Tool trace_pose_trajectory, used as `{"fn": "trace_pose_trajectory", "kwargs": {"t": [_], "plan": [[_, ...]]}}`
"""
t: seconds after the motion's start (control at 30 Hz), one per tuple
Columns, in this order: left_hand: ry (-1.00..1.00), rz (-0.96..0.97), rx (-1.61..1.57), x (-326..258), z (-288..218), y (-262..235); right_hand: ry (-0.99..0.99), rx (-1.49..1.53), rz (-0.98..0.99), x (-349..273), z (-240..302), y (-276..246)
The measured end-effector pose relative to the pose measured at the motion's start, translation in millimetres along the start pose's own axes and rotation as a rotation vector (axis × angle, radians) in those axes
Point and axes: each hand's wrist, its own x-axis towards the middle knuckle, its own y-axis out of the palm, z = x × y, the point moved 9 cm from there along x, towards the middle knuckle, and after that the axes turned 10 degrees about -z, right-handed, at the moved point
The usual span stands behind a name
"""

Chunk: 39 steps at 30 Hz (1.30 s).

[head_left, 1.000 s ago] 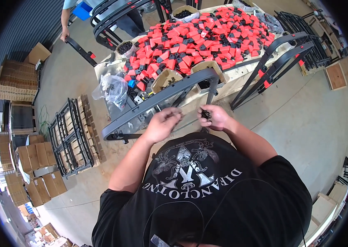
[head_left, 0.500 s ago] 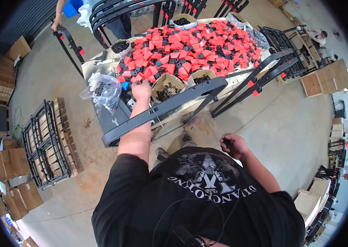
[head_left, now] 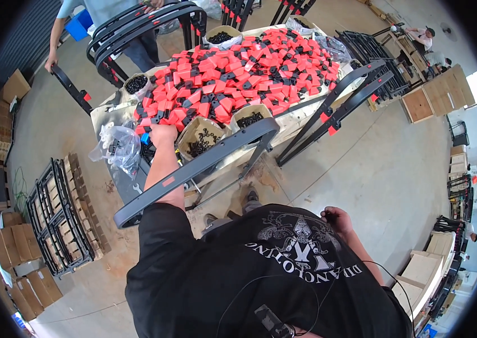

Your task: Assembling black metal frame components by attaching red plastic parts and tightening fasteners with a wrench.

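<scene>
My left hand [head_left: 163, 135] reaches to the near left edge of a heap of red and black plastic pieces [head_left: 221, 79], beside a small blue object [head_left: 145, 138]. Its fingertips are hidden behind the back of the hand. A black tube frame with a rounded end [head_left: 210, 160] crosses over my left forearm, and a red patch shows on its side. Just right of that hand stands an open bag of small black parts [head_left: 200, 138]. My right hand [head_left: 338, 219] hangs by my right side with curled fingers; something dark shows at them, too small to name.
A clear plastic bag [head_left: 120, 149] and a wrench [head_left: 137, 187] lie on the table's left end. More black frames [head_left: 334, 107] lean at its right. Across the table, a co-worker's hand [head_left: 51, 61] holds a black frame. Stacked frames [head_left: 61, 211] lie on a pallet at left.
The whole view has shifted, so the table sits further left. A red patch now shows on the frame over my forearm. My right hand has drawn in toward my body; more of the co-worker shows.
</scene>
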Motion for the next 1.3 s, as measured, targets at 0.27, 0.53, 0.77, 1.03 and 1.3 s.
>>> {"fn": "trace_pose_trajectory", "kwargs": {"t": [0.27, 0.53, 0.77, 1.03, 1.3], "plan": [[0.165, -0.067, -0.441, 8.2, -13.7, -4.2, 0.021, -0.059, 0.026, 29.0, 67.8, 13.9], [0.544, 0.272, -0.136, -34.1, -123.3, 26.0, 0.069, -0.146, 0.059, 77.9, 93.5, 32.4], [0.411, 0.225, 0.033, -33.6, -130.1, 28.8, 0.042, -0.183, 0.127, 92.5, 109.9, 28.7], [0.307, 0.319, 0.008, -31.1, -131.7, 35.7, 0.084, -0.183, 0.093, 99.1, 120.5, 17.2], [0.108, 0.464, -0.196, -18.7, -115.7, 71.8, 0.094, -0.174, 0.099, 105.8, 128.4, 28.0]]}}
